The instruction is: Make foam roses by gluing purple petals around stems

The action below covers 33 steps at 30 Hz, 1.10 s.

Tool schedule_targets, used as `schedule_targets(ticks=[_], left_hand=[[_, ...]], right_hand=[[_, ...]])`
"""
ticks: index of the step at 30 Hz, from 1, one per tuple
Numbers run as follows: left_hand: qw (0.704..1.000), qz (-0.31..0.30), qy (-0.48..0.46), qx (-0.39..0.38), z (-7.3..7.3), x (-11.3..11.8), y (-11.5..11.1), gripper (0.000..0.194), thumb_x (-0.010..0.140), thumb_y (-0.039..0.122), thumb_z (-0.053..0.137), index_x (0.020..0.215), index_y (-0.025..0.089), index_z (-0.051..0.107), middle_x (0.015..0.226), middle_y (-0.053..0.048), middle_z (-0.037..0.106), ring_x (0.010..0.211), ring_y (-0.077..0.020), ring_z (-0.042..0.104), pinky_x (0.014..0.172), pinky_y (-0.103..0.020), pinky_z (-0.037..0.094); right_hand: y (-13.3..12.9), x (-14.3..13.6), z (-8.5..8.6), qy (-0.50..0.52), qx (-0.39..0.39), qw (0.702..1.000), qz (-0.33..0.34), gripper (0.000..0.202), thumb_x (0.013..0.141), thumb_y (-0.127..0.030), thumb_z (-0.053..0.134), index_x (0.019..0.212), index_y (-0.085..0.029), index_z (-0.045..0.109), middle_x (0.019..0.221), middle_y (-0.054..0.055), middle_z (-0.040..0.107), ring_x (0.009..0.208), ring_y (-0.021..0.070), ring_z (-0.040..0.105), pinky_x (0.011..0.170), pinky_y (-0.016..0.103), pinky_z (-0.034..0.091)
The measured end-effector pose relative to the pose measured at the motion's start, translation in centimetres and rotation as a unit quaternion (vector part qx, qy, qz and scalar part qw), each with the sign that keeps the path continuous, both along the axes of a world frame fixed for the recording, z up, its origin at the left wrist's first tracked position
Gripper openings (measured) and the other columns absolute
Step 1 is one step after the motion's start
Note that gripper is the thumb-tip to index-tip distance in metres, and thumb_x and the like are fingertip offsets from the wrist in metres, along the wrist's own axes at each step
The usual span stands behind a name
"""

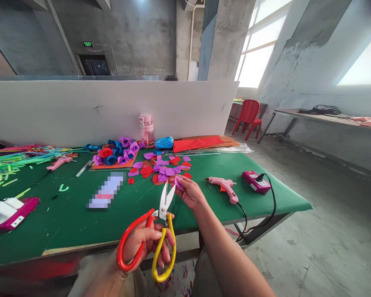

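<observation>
My left hand is wrapped round the handles of a pair of scissors, one handle red and one yellow. The blades point up and away, slightly apart. Just right of their tips, my right hand pinches a small purple paper piece. Beyond both hands lie scattered purple, red and brown paper petals on the green table. Whether the blades touch any paper is not visible.
Paper flowers lie at the back left, near a pink bottle. A pink glue gun and a magenta power strip are at right. Green strips and another power strip lie at left.
</observation>
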<state>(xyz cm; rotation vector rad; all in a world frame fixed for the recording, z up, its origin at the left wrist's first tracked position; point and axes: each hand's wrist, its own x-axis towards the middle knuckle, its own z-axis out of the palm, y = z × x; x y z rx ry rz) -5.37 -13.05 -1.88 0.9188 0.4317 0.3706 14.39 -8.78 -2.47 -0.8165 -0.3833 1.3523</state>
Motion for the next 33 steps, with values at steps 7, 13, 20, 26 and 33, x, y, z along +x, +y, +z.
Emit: schedule_targets(ticks=[7,13,20,26,33], left_hand=[[1.000,0.014,0.008,-0.004,0.1,0.0,-0.1,0.061,0.074,0.014,0.045,0.133,0.020,0.031,0.085,-0.010,0.065,0.054,-0.0210,0.065,0.040,-0.026,0.047],[0.999,0.031,0.019,-0.001,1.4,0.2,-0.5,0.057,0.074,0.013,0.045,0.130,0.019,0.035,0.083,-0.010,0.065,0.054,-0.0196,0.064,0.041,-0.025,0.047],[0.998,0.054,0.009,0.015,0.9,0.3,-0.3,0.055,0.076,0.012,0.045,0.129,0.016,0.034,0.084,-0.010,0.065,0.054,-0.0196,0.064,0.042,-0.027,0.049],[0.997,0.067,-0.004,0.033,0.7,0.5,-0.3,0.057,0.078,0.013,0.046,0.132,0.018,0.028,0.087,-0.010,0.064,0.055,-0.0189,0.064,0.043,-0.026,0.048],[0.996,0.076,-0.017,0.036,0.6,0.6,-0.4,0.057,0.080,0.015,0.046,0.134,0.019,0.027,0.087,-0.010,0.064,0.056,-0.0178,0.063,0.045,-0.027,0.049]], right_hand=[[0.1,-0.1,-0.2,-0.010,0.010,1.000,0.004,0.016,0.075,-0.014,0.062,0.091,-0.013,0.063,0.072,0.006,0.072,0.059,0.0134,0.067,0.052,0.019,0.054],[-0.2,-0.2,0.2,-0.024,0.005,1.000,0.009,0.019,0.075,-0.014,0.061,0.094,-0.014,0.062,0.071,0.004,0.071,0.059,0.0137,0.067,0.053,0.020,0.054],[-0.8,-0.5,0.7,-0.051,0.063,0.993,0.082,0.027,0.073,-0.027,0.068,0.097,-0.017,0.063,0.082,0.005,0.071,0.068,0.0133,0.066,0.061,0.022,0.054],[-1.1,-0.6,0.7,-0.095,0.104,0.977,0.160,0.034,0.067,-0.031,0.074,0.098,-0.018,0.065,0.085,0.003,0.068,0.068,0.0108,0.062,0.069,0.025,0.051],[-1.1,-0.6,0.6,-0.081,0.104,0.980,0.147,0.026,0.063,-0.024,0.077,0.085,-0.017,0.066,0.074,-0.002,0.059,0.058,0.0047,0.051,0.065,0.021,0.049]])
